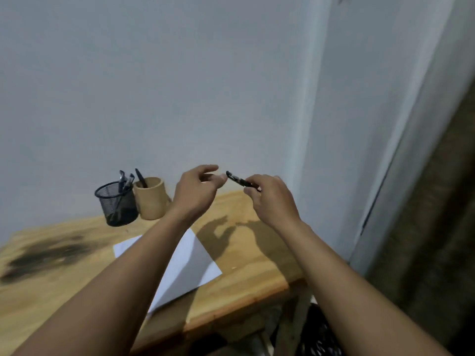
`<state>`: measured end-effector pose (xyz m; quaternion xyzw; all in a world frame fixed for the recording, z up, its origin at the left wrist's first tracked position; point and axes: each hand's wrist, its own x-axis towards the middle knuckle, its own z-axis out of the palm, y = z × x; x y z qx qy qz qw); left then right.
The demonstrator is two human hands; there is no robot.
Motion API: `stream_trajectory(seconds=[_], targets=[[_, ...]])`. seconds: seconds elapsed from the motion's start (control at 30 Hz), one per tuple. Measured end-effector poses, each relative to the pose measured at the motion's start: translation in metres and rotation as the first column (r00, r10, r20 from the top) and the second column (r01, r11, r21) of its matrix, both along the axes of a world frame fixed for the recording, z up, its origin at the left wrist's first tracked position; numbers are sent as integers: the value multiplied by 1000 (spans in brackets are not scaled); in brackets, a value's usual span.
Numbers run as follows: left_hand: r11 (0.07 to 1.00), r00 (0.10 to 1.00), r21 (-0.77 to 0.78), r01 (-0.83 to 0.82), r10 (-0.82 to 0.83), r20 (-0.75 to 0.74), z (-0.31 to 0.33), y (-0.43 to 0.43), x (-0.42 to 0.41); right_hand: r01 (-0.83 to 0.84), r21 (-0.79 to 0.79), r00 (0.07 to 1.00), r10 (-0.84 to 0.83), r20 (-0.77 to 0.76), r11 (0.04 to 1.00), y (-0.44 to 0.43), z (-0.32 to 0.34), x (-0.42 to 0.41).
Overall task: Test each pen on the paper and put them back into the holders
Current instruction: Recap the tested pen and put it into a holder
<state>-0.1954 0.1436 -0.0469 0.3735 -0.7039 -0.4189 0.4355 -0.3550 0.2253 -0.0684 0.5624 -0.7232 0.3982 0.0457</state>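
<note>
Testing looks barely begun: the right hand [272, 199] pinches a pen [241, 181], the left hand [196, 192] hovers loosely curled and empty, the paper [191, 263] apparently unmarked.

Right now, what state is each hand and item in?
right hand: grips the held pen, raised above the table.
held pen: in the air, slanted; cap state unclear.
left hand: thumb and forefinger apart by the held pen's end, nothing visible in them.
mesh holder: upright, pens inside.
wooden holder: upright, dark pen inside.
paper: flat on the table, no marks visible.
</note>
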Motion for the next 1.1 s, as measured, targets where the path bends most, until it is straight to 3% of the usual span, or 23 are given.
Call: stream_trajectory(seconds=[0.1, 0.2, 0.33, 0.47, 0.53, 0.77, 0.87, 1.1], targets=[[992, 988, -123, -1, 20, 153, -22, 28, -39, 124, -10, 990, -122, 74, 992, 33, -10, -45], [966, 927, -205, 160, -76, 367, -55, 52, -76, 231, 14, 962, -230, 148, 973, 66, -22, -86], [903, 782, -253, 347, -129, 610, -91, 78, -116, 369, 78, 900, -377, 217, 926, 99, -58, -132], [882, 584, -219, 418, -75, 808, -117, 97, -138, 441, 181, 848, -474, 236, 879, 117, -111, -165], [870, 530, -233, 435, -39, 847, -129, 99, -138, 456, 232, 830, -504, 240, 859, 119, -142, -176], [862, 541, -272, 428, -3, 841, -135, 93, -137, 401, 416, 754, -552, 356, 816, 116, -247, -190], [878, 494, -243, 413, 8, 869, -135, 94, -137, 346, 493, 735, -557, 387, 799, 118, -288, -194], [885, 424, -195, 423, -4, 906, -134, 89, -134, 262, 640, 719, -589, 370, 722, 119, -368, -200]])
